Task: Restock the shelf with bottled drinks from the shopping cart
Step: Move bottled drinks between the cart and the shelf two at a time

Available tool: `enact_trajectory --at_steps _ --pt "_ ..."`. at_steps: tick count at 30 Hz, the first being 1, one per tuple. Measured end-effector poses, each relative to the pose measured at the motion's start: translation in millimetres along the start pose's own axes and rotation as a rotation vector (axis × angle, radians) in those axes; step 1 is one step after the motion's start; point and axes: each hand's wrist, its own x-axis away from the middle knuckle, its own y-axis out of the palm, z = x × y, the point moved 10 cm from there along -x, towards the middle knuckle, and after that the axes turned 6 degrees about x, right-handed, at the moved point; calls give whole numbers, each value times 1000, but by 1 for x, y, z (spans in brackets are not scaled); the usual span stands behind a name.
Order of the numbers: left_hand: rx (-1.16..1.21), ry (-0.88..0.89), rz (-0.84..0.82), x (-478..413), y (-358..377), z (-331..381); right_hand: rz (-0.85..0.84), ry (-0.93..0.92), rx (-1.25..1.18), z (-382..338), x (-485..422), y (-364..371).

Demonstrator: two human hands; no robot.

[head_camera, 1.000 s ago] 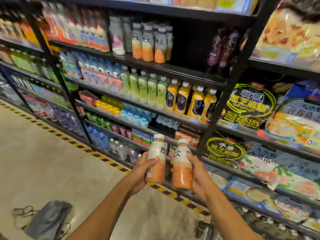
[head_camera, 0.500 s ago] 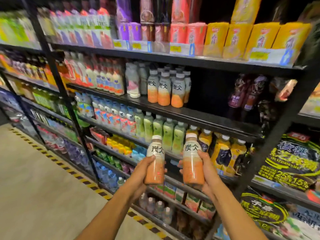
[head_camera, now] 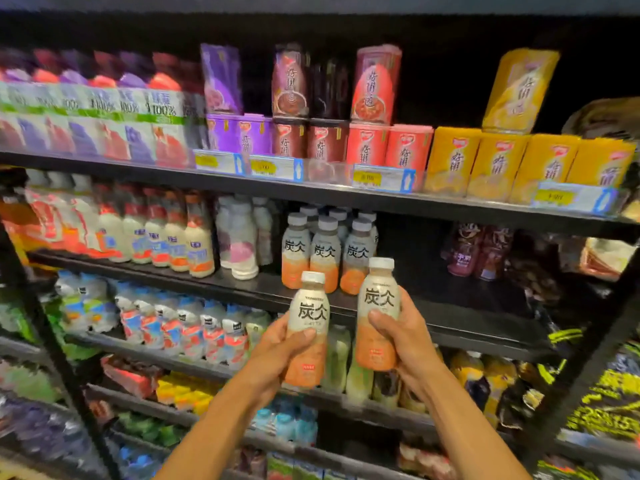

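Observation:
I hold two white-capped latte bottles with cream tops and orange bottoms. My left hand (head_camera: 277,355) grips the left bottle (head_camera: 309,327) around its lower half. My right hand (head_camera: 405,337) grips the right bottle (head_camera: 379,306), held a little higher. Both bottles are upright in front of the black shelf (head_camera: 450,303). Several matching latte bottles (head_camera: 325,251) stand on that shelf just behind them, with bare shelf space to their right. The shopping cart is out of view.
Milk bottles (head_camera: 173,237) and pale pink bottles (head_camera: 242,237) stand left of the latte group. Dark purple bottles (head_camera: 464,251) sit at the shelf's right. Cartons and yellow packs (head_camera: 485,161) fill the shelf above. A black upright post (head_camera: 588,358) rises at right.
The view has tilted up and come closer to the shelf. Both hands have raised their bottles, now level with the front edge of the latte shelf.

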Motion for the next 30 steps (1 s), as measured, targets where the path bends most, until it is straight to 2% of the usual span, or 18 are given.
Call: enact_trajectory --at_steps 9,23,30 --pt "-70 -18 -175 -41 -24 24 221 -152 180 -34 -49 5" --pt "-50 -87 -187 -44 -35 9 221 -181 455 -26 -82 15" --pt "-22 -85 -170 -47 -37 9 240 -127 530 -18 -100 8"
